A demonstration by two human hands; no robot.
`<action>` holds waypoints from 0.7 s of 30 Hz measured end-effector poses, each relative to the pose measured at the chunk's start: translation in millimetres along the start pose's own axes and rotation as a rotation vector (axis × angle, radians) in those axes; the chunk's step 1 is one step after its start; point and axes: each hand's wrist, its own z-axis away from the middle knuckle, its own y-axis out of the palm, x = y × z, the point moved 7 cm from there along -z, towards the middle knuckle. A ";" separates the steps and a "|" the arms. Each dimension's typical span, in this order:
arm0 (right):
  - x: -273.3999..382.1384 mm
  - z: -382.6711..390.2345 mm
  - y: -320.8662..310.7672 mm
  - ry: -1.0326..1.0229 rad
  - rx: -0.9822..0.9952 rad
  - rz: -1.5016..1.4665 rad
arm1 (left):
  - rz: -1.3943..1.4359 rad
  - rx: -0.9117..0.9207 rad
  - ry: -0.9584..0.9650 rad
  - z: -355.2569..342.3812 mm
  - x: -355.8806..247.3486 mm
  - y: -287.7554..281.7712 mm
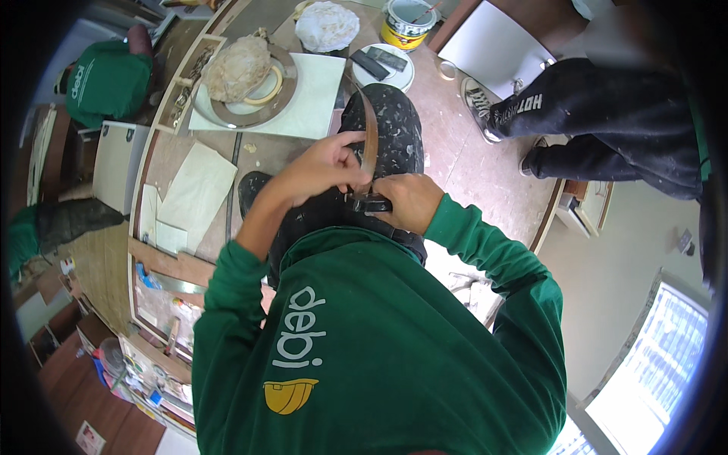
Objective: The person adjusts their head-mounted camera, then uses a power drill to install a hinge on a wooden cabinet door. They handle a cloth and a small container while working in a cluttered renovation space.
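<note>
A thin, curved brown strip (370, 138) that looks like wood rises above my lap, its tip bending toward the far side. My left hand (327, 168) pinches it low down, with the fingers bent round it. Close beside it, my right hand (411, 202) is closed on a small black object (369, 202) at the strip's lower end. Whether that black object is a tool or a block, I cannot tell. Both hands are over my dark, paint-spotted trousers (390, 125).
Ahead lies a white board (322, 83) with a grey ring (287, 106) and a crumpled beige bundle (236, 70). Farther off are a round white lid (402, 74) holding dark blocks and a paint bucket (406, 30). Someone in dark trousers (580, 102) stands right; a green-shirted person (112, 80) is left.
</note>
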 end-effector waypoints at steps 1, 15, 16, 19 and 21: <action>-0.9 -1.1 -1.1 0.040 0.058 -0.044 | -0.017 0.045 -0.088 -5.0 -9.2 0.3; -11.1 6.3 -18.8 0.133 0.224 -0.345 | 0.052 0.023 0.079 -23.1 -13.5 21.8; -11.5 7.1 -18.5 0.144 0.232 -0.330 | 0.047 0.024 0.095 -22.3 -14.3 22.4; -10.9 7.2 -18.5 0.153 0.244 -0.274 | 0.056 0.044 0.090 -24.2 -11.1 22.2; -9.1 6.6 -20.6 0.135 0.235 -0.220 | 0.054 0.051 0.089 -23.2 -12.5 23.2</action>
